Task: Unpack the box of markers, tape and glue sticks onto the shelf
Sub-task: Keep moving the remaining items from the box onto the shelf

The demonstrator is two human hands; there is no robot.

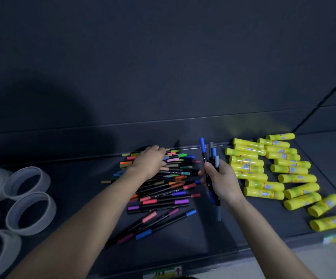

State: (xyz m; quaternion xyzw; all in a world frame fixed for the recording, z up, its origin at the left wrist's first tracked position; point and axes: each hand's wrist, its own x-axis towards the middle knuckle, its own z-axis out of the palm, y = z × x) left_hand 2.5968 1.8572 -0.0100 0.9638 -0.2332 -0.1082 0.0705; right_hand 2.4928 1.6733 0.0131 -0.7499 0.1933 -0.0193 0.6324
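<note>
We look down on a dark grey, matt shelf board (193, 238) that runs the width of the view, backed by a plain dark wall panel (163, 57) on which a shadow falls at the left; a green and yellow label strip (163, 273) sits on the board's front edge, and pale floor (328, 260) shows at the lower right. A loose pile of black-barrelled markers with coloured caps (163, 190) lies mid-shelf; the left hand (149, 163) rests on its far part, fingers bent down among the pens, and we cannot tell whether it grips any. The right hand (223, 183) is closed round a bundle of blue- and grey-capped markers (211, 156), held nearly upright just right of the pile. Bright yellow glue sticks (263, 172) lie in rough rows at the right; translucent whitish tape rolls (30, 212) stand at the left.
</note>
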